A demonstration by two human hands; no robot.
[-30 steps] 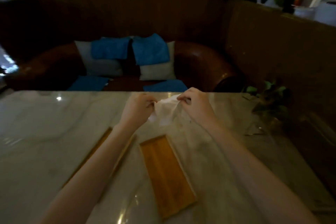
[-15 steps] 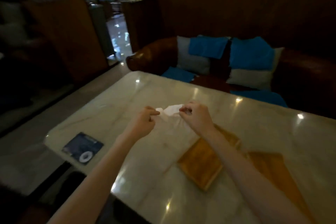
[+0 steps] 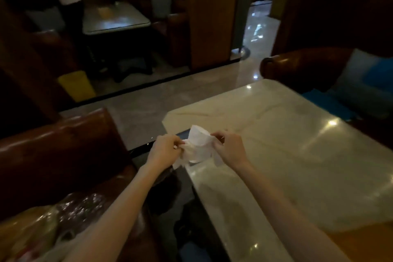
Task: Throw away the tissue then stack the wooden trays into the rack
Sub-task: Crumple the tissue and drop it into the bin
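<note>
Above the near left corner of the marble table [image 3: 297,155], the person's left hand [image 3: 164,151] and right hand [image 3: 228,148] each pinch one side of the white tissue [image 3: 197,147], fingers closed on it. At the bottom right edge, a wooden tray [image 3: 365,242] lies on the table.

text: none legible | labels: none | brands: none | numbers: none | signs: none | room too dim and blurred to read anything
</note>
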